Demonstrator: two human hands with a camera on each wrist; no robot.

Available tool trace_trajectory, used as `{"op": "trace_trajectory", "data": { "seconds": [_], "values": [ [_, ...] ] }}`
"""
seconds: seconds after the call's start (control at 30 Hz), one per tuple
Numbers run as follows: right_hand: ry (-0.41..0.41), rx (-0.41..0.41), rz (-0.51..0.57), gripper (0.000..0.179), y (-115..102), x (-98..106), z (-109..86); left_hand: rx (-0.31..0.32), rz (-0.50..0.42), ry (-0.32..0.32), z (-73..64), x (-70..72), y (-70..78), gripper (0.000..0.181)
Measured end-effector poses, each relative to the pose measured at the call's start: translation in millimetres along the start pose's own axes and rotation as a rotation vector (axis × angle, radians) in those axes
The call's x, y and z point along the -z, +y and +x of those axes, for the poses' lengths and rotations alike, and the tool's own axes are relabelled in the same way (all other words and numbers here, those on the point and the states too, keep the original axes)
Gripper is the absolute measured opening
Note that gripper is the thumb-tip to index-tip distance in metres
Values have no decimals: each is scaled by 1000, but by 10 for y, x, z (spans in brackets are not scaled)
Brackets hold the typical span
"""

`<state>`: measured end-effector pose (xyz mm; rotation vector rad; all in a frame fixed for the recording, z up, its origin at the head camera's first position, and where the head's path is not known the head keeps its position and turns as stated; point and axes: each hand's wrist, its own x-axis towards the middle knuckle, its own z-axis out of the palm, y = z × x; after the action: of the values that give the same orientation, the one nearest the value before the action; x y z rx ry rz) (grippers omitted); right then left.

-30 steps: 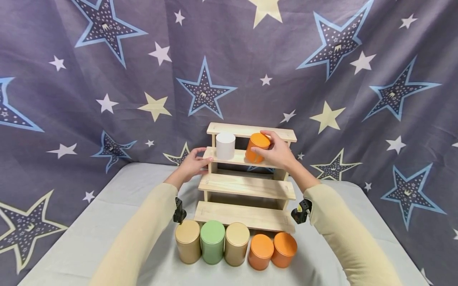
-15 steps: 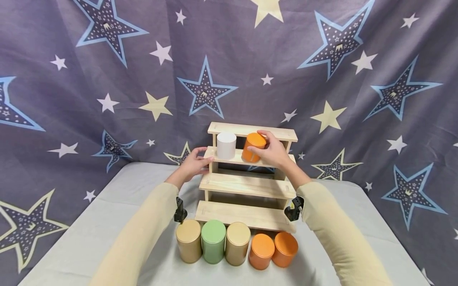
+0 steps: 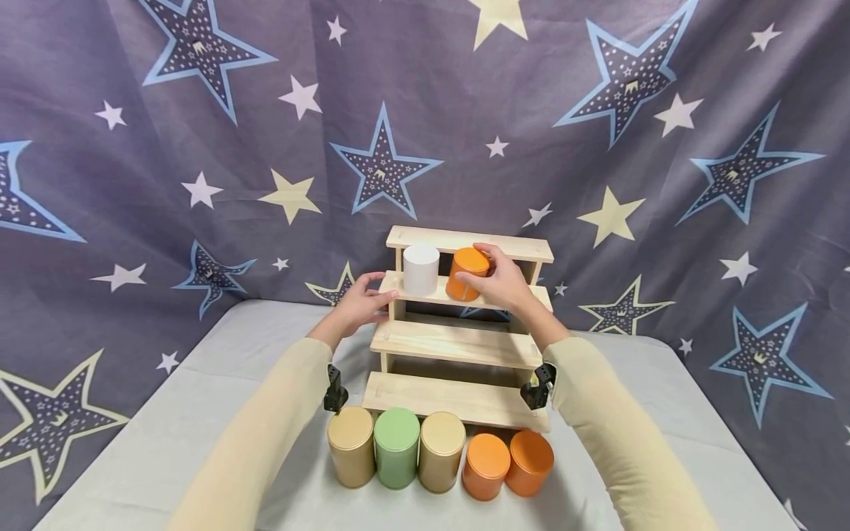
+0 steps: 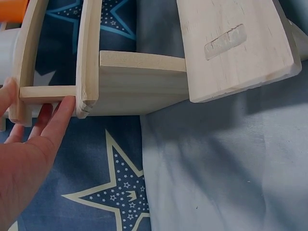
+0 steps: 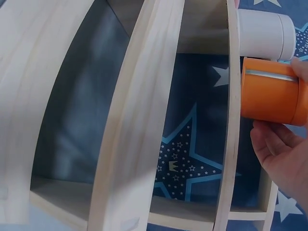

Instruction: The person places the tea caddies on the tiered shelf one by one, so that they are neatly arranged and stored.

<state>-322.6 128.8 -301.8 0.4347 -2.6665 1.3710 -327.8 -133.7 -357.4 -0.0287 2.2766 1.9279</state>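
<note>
My right hand [image 3: 501,279] grips an orange tin [image 3: 467,274] upright on the second-highest board of a stepped wooden shelf [image 3: 458,344], thumb on the near side and fingers round the back. In the right wrist view the orange tin [image 5: 269,91] sits just beside a white tin [image 5: 267,33], with a pale strip down its side. The white tin [image 3: 421,270] stands left of it on the same board. My left hand [image 3: 360,304] holds that board's left end; in the left wrist view the fingers [image 4: 57,120] lie against the side upright.
In front of the shelf stands a row of tins on the grey cloth [image 3: 299,483]: a gold tin [image 3: 352,450], a green tin [image 3: 397,450], another gold tin [image 3: 441,453] and two orange tins [image 3: 487,468]. A star-patterned curtain [image 3: 465,96] hangs behind.
My right hand has moved slightly left along the board with the orange tin, bringing it closer to the white tin. The left hand has stayed at the shelf's end.
</note>
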Motion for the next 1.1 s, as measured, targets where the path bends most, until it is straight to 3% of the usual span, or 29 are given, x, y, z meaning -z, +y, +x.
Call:
{"op": "trace_trajectory", "data": {
  "seconds": [0.43, 0.67, 1.1],
  "values": [
    [-4, -8, 69, 74, -17, -150, 31, 0, -2, -3, 21, 3, -25, 61],
    [-8, -31, 161, 77, -21, -184, 42, -3, -8, -2, 24, 0, -17, 60],
    [0, -55, 154, 76, -17, -188, 41, 3, -11, -20, -13, 6, 12, 62]
  ]
}}
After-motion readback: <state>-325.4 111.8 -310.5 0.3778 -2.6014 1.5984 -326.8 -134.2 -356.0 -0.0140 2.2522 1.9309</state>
